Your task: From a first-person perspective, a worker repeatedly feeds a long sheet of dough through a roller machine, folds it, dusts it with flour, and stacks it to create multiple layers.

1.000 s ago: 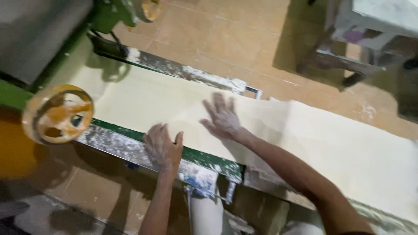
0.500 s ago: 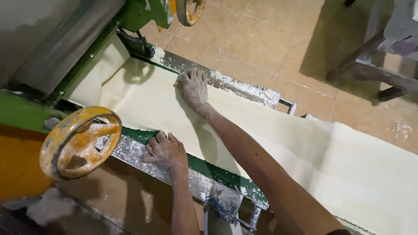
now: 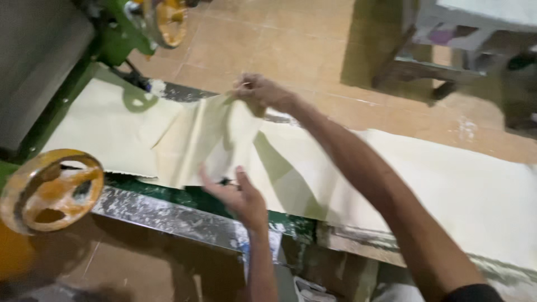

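Note:
A long pale sheet of dough [image 3: 447, 184] lies along the green machine bed [image 3: 196, 197]. Its end is lifted off the bed. My right hand [image 3: 260, 91] pinches the far corner of the lifted end and holds it up. My left hand [image 3: 238, 193] grips the near corner, just above the bed's front rail. A separate piece of dough [image 3: 106, 131] stays flat on the bed to the left, near the roller.
An orange handwheel [image 3: 50, 190] sticks out at the front left and another handwheel [image 3: 165, 19] sits at the far side. A large grey roller [image 3: 33, 61] fills the top left. A metal frame on legs [image 3: 442, 50] stands on the tiled floor [image 3: 268, 45] behind.
Both hands lay flat on the dough and the rail before. Now each grips a corner and the sheet's end has been raised off the bed. The view has shifted.

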